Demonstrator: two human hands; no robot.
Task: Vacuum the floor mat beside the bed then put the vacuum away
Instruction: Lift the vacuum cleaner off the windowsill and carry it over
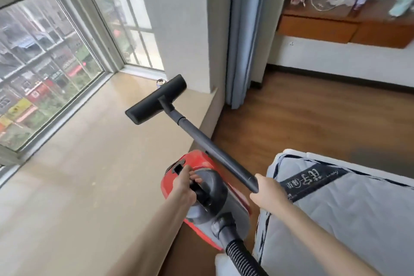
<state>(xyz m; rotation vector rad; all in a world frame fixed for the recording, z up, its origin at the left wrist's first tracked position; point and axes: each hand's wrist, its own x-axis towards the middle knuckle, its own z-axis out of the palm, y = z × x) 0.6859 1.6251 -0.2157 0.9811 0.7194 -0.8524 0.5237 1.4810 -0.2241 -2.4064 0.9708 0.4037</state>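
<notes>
A red and grey canister vacuum (pixel 201 163) hangs in the air between the beige window ledge and the bed. My left hand (pixel 184 182) grips its dark carry handle on top. My right hand (pixel 266 192) is closed around the black wand (pixel 212 148), which slants up and to the left. The flat black floor nozzle (pixel 154 101) at the wand's end hovers over the ledge. A ribbed black hose (pixel 242 255) leaves the vacuum's rear toward the bottom edge. No floor mat is in view.
A wide beige window ledge (pixel 78 175) fills the left, below large windows (pixel 44 58). The bare mattress (pixel 347 208) lies at lower right. Wooden floor (pixel 302 123) stretches ahead. A blue-grey curtain (pixel 244 40) hangs by the pillar. A wall-mounted wooden shelf (pixel 336 27) carries bottles and cables.
</notes>
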